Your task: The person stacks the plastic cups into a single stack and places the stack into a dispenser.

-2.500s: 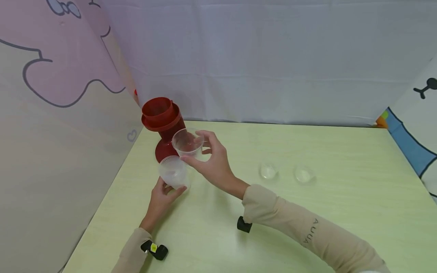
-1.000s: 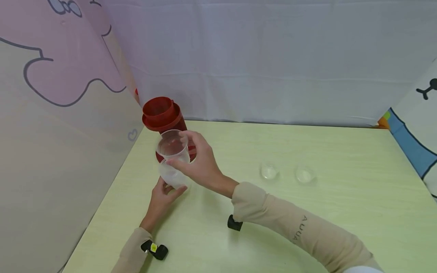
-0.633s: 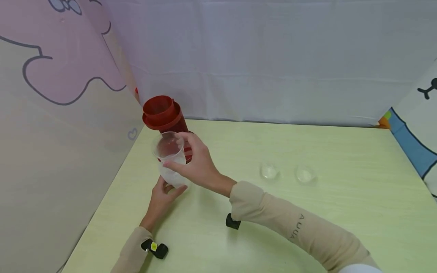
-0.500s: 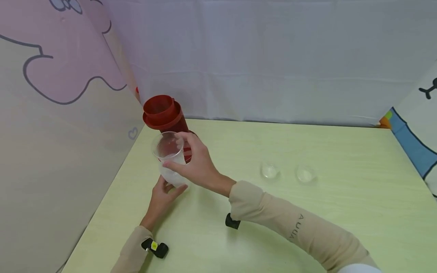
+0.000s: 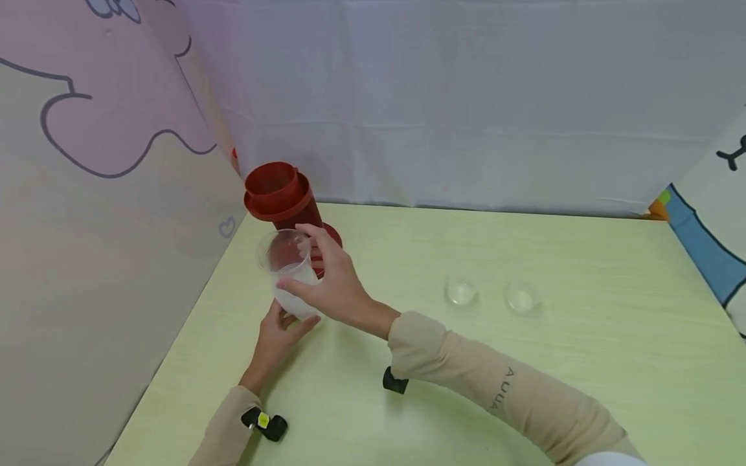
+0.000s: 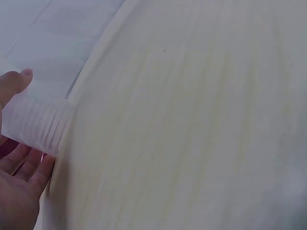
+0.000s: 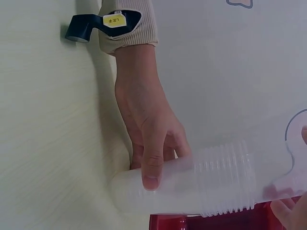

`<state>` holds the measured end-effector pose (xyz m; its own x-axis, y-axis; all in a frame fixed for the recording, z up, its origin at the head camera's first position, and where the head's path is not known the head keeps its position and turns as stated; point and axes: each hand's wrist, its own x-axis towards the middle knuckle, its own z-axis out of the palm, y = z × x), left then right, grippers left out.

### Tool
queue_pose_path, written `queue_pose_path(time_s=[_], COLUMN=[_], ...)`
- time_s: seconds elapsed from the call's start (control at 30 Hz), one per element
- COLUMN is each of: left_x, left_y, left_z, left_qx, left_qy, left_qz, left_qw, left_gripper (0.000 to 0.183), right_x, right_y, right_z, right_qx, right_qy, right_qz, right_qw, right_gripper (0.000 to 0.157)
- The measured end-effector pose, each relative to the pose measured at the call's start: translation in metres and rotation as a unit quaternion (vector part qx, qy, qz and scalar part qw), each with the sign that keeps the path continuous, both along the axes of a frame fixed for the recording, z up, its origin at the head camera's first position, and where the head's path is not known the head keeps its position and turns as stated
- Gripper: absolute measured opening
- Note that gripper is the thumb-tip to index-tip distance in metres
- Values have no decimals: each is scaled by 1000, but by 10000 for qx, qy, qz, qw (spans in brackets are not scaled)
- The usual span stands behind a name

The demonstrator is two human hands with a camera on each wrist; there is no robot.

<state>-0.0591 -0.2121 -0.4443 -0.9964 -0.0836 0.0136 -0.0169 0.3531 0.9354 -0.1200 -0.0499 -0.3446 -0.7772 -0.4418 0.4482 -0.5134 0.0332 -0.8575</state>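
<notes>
My left hand grips the lower end of a tilted stack of nested clear plastic cups. In the right wrist view the stacked rims form a ribbed band past my left thumb. My right hand holds a single clear plastic cup, thumb on the near side and fingers on the far side. That cup is lined up with the mouth of the stack, its lower end overlapping the top rims. The left wrist view catches only part of my left hand and the ribbed stack.
Right behind the cups stands a red plastic holder with a wide collar and a round base. Two clear cups rest on the pale wooden table to the right. A white cloth hangs along the back edge.
My right hand has brought the single cup left and down, from beside the stack to its mouth. My left hand and the stack have stayed in place.
</notes>
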Motion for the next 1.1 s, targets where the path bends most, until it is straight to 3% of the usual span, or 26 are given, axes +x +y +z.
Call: queue_pose_path(time_s=[0.17, 0.4, 0.53, 0.73, 0.97, 1.1], left_x=[-1, -9, -9, -9, -2, -2], left_y=[-2, -13, -14, -13, -3, -3], left_z=[-3, -32, -35, -32, -5, -4], left_qx=[-60, 12, -67, -84, -167, -151], left_qy=[58, 38, 124, 123, 87, 73], left_qz=[-30, 19, 22, -34, -111, -84], left_qw=[10000, 10000, 9999, 9999, 9998, 9998], left_gripper=[69, 70, 70, 70, 69, 69], right_x=[1, 2, 2, 2, 1, 0], right_y=[1, 2, 3, 4, 5, 5], right_z=[-2, -7, -10, -12, -13, -14], right_qx=[100, 412, 607, 752, 946, 1073], right_qy=[44, -4, 32, 126, 285, 408], right_qz=[45, 46, 108, 155, 93, 86], right_qw=[9999, 9991, 9981, 9970, 9951, 9933], right_gripper=[74, 72, 72, 72, 73, 73])
